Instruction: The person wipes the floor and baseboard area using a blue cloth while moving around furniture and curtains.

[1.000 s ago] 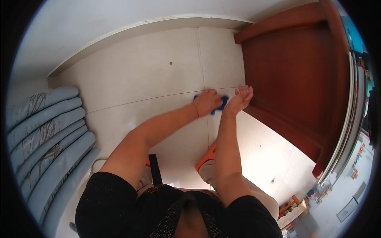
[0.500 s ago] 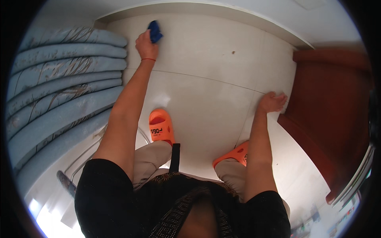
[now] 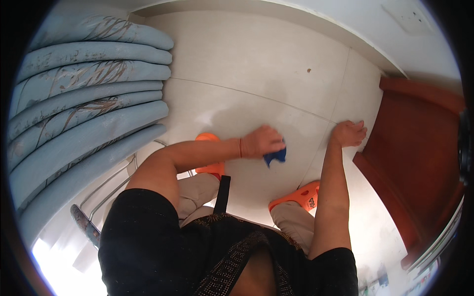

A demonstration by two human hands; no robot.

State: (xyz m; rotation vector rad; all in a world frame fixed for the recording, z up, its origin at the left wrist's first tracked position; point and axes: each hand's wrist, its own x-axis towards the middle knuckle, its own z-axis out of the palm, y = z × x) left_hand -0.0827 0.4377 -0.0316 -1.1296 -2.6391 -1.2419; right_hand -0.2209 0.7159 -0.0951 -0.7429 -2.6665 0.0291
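Nearest the camera, below the black top, two orange clogs stand on the pale tiled floor [image 3: 256, 64], the left clog [image 3: 210, 167] partly hidden behind the left forearm and the right clog [image 3: 298, 196] just beside the right forearm. Just beyond them the left hand [image 3: 261, 141] is curled, its fingers [image 3: 277, 143] bunched together on a small blue cloth [image 3: 275, 156] that hangs beneath them over the tile between the two arms. To the right, the right hand [image 3: 348, 133] lies palm down on the floor with fingers [image 3: 359, 127] slightly spread, close to the edge of a reddish wooden door [image 3: 419, 148]. Farther left hang folds of a pale blue curtain [image 3: 79, 98] with a brown leaf pattern. Farthest off, a small dark spot [image 3: 309, 70] marks the tile near the white baseboard [image 3: 316, 22].
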